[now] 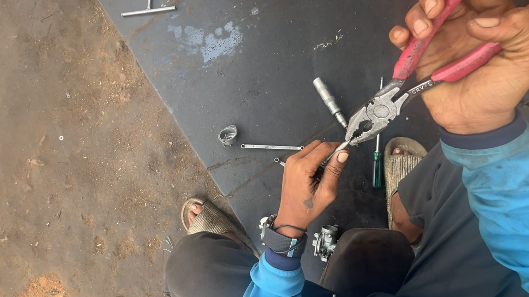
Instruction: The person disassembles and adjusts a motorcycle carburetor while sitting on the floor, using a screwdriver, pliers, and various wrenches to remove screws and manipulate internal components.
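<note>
While your right hand (478,55) grips the red pliers (411,81), your left hand (306,184) pinches a small metal part (338,150). The pliers bite that part.

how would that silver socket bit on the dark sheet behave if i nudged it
The silver socket bit looks round and lies on its side on the flat dark metal sheet, so it would probably roll. It appears to be solid metal, likely stiff and heavy for its size, perhaps slippery.

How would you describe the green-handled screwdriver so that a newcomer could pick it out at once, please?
Start at the dark metal sheet on the ground. Below the pliers in the right hand, beside the sandalled foot, lies the screwdriver. Its green handle sets it apart from the bare steel tools nearby.
</note>
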